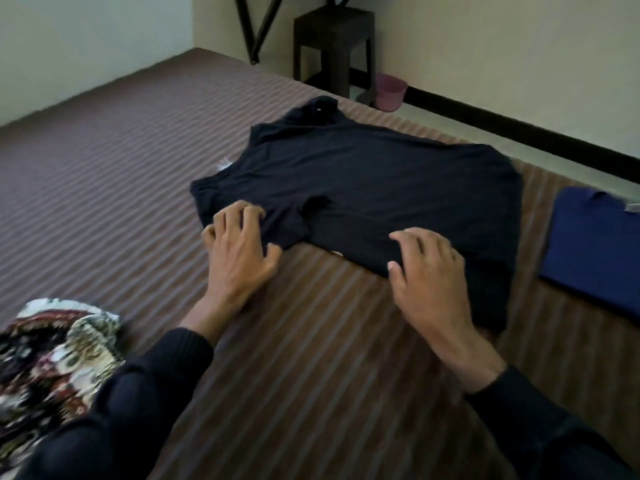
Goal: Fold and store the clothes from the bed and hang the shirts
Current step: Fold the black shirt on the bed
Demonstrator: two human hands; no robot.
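Notably, both sets of fingers were curled at the near edge of the black T-shirt [363, 181]. Left hand [239, 244]: fingertips bent onto the near sleeve, thumb under its hem, apparently pinching it, probably to turn the sleeve inward. Right hand [429, 268]: fingers arched onto the near side seam, thumb at the fabric edge; whether it gripped or only pressed could not be told.

Shirt lay spread flat on the striped bed cover [311, 341], collar away from the person, likely laid out so for folding. A folded blue garment [588, 244] sat apart on the right, presumably finished. A patterned cloth [52, 348] was heaped at near left.

Labels: a small pale tag [223, 163] showed beside the far sleeve; a pale dot at the collar. No writing legible.
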